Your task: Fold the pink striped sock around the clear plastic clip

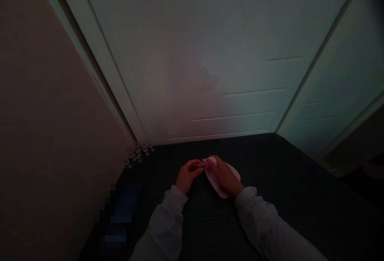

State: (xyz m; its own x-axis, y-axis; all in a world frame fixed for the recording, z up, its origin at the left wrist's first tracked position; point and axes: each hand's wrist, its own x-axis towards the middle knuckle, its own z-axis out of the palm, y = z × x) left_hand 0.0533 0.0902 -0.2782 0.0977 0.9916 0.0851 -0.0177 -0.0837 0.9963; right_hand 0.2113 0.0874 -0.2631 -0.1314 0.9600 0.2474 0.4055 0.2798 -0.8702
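White door (210, 33) ahead, dark floor (285, 197) under me. My right hand (224, 175) is closed around a pale pink cloth (216, 187). My left hand (186, 176) pinches a small shiny piece (201, 165) between both hands, touching the cloth's top edge. A pile of shiny bits (139, 153) sits in the corner.

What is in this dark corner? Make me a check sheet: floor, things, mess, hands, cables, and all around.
Surface: dark ribbed floor.
Job's things: pink cloth; shiny bit between the hands.
Clutter: heap of shiny bits in the corner.
Grippers: left hand pinches the shiny bit; right hand grips the cloth.
Cables: nothing seen.
Surroundings: white door with hearts; beige wall on the left; dim light.
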